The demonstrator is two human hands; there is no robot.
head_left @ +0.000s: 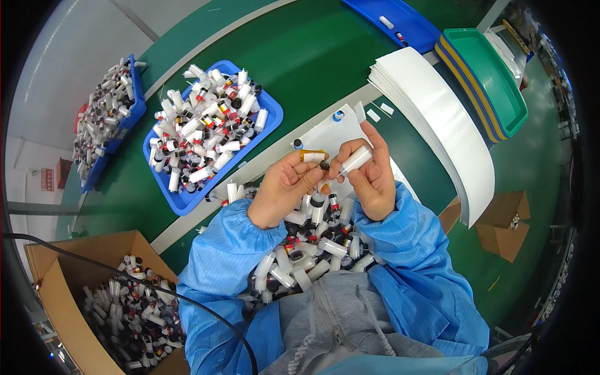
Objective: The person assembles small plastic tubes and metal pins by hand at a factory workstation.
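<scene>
At frame centre, the left hand (284, 187) pinches a small amber vial (312, 155) between thumb and fingers, its dark cap end toward the right hand (369, 178). The right fingers close round a smooth white plastic tube (355, 160), tip touching the vial's mouth. Below lies a heap of tubes (306, 250). A blue tray (265, 128) sits upper left on the green table (312, 56); glossy white sheets (437, 112) right; cardboard box (62, 294) lower left.

Small dark part (324, 165) between fingers (312, 176), unclear.

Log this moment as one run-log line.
left hand: holds amber-banded tube | right hand: holds white tube | tube pile below | blue tray upper left
</scene>
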